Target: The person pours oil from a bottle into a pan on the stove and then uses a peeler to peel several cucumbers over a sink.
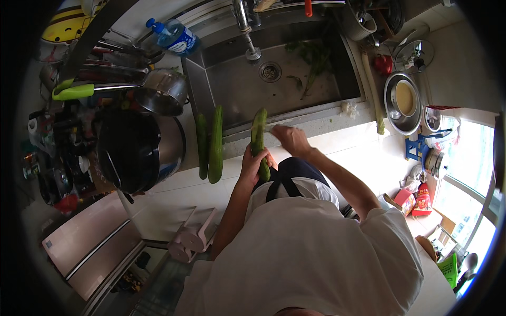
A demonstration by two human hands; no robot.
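Observation:
A long green gourd or cucumber [258, 134] is gripped near its lower end by my left hand [253, 162], in front of the sink's near edge. My right hand [292, 140] is closed just right of its upper part, around a small tool that is mostly hidden and blurred; I cannot tell its kind. The upper part of the held vegetable looks paler in places. Two more long green vegetables, one thinner [202, 146] and one thicker [216, 144], lie side by side on the counter to the left of my left hand.
Leafy greens [314, 59] lie in the steel sink [237, 91] beneath the faucet [247, 35]. Left stand a blue soap bottle [178, 37], a saucepan [160, 93] and a black-lidded cooker [130, 150]. Right are a metal bowl [389, 112], a red pepper [382, 64] and a long pale root or stalk [373, 91].

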